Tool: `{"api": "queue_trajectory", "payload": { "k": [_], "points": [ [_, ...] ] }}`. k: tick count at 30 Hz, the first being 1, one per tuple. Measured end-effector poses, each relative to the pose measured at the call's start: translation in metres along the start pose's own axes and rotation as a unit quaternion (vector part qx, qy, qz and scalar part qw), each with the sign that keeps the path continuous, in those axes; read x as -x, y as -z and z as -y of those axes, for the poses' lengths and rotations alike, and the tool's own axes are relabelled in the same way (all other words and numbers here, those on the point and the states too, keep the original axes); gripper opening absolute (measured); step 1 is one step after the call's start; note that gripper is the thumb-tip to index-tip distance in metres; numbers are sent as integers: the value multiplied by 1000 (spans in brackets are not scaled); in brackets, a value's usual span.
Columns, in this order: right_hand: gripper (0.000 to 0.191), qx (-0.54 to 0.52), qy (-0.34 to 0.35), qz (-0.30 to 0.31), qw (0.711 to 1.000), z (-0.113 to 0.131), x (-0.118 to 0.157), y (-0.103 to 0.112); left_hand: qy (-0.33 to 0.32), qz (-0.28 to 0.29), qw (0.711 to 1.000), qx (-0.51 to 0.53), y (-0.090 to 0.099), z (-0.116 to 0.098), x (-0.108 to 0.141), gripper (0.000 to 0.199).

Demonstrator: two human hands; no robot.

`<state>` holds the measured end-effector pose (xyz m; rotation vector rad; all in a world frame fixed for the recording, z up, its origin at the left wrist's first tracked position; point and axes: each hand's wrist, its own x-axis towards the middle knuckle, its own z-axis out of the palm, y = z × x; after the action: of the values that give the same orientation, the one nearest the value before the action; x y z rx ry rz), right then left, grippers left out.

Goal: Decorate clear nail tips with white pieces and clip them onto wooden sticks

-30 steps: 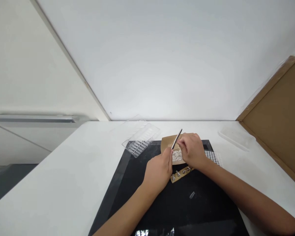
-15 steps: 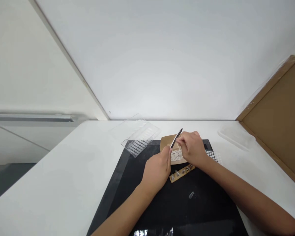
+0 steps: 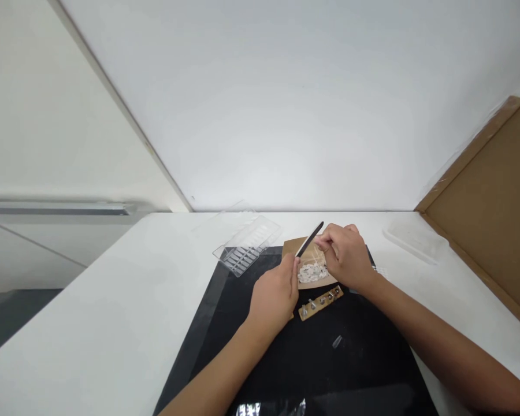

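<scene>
My left hand (image 3: pixel 274 292) is closed around the lower end of a slim dark nail file (image 3: pixel 311 238) with a pale edge, which slants up to the right. Just right of the file is my right hand (image 3: pixel 345 254), its fingertips pinched together; what they hold is too small to make out. Beneath both hands sits a brown paper tray (image 3: pixel 291 247) with many small whitish pieces (image 3: pixel 312 273) in it. In front of the tray lies a wooden strip (image 3: pixel 321 303) bearing several small metal pegs. A clear nail tip (image 3: pixel 337 341) rests on the black mat (image 3: pixel 303 364).
Clear plastic cases (image 3: pixel 247 245) with rows of nail tips lie at the mat's back left corner. A translucent lid (image 3: pixel 416 241) is on the white table (image 3: pixel 112 300) at the right. A cardboard panel (image 3: pixel 489 214) stands along the right edge.
My right hand has shifted slightly right, opening a small gap from the file. The file's tip has moved a little up and right. My left hand has moved slightly left.
</scene>
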<state>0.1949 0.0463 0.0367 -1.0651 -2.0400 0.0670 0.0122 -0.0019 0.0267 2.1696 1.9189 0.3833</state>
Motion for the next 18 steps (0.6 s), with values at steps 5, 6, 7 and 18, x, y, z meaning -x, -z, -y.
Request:
{"api": "queue_trajectory", "payload": {
  "k": [5, 6, 7, 18],
  "points": [
    [27, -15, -11, 18, 1000, -14, 3, 0, -13, -3, 999, 30, -3, 4, -1, 32],
    [27, -9, -13, 12, 1000, -16, 5, -2, -20, -1, 999, 34, -4, 3, 0, 32],
    [26, 0, -14, 5, 1000, -16, 6, -3, -27, 0, 999, 37, -4, 2, 1, 32],
    [24, 58, -5, -23, 998, -8, 8, -15, -44, 5, 999, -12, -8, 1, 4, 35]
  ]
}}
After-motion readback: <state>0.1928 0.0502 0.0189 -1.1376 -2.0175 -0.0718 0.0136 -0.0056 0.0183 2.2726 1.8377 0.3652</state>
